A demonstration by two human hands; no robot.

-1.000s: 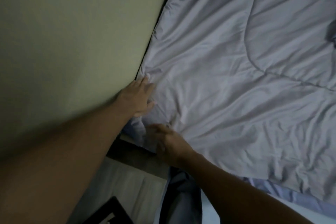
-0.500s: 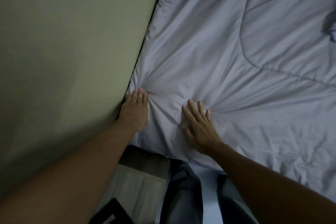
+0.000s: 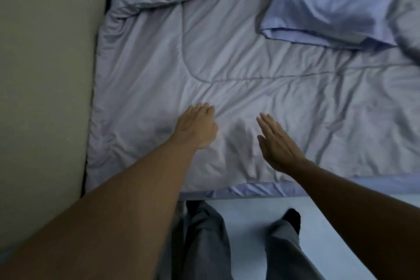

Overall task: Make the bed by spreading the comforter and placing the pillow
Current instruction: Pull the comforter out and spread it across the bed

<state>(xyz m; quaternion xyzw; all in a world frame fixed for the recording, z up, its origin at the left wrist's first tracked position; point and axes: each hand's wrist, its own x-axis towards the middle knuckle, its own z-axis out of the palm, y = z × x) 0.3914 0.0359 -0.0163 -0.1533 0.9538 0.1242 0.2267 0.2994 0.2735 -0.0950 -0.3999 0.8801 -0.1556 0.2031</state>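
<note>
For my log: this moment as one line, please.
left hand: open, on wrinkled pale grey quilted comforter | right hand: open, fingers straight | blue fabric pillow: on comforter, upper right

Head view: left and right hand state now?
Left hand: open, palm down on the comforter.
Right hand: open, fingers straight, holding nothing; contact with the comforter unclear.

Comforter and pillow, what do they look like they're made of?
Comforter: looks like soft woven fabric over padding, matte grey-lilac; it creases finely and shows stitched quilt lines. Pillow: a stuffed cloth case, bluer, with a slight sheen where light catches it. The exact fibre of either cannot be told.
</note>
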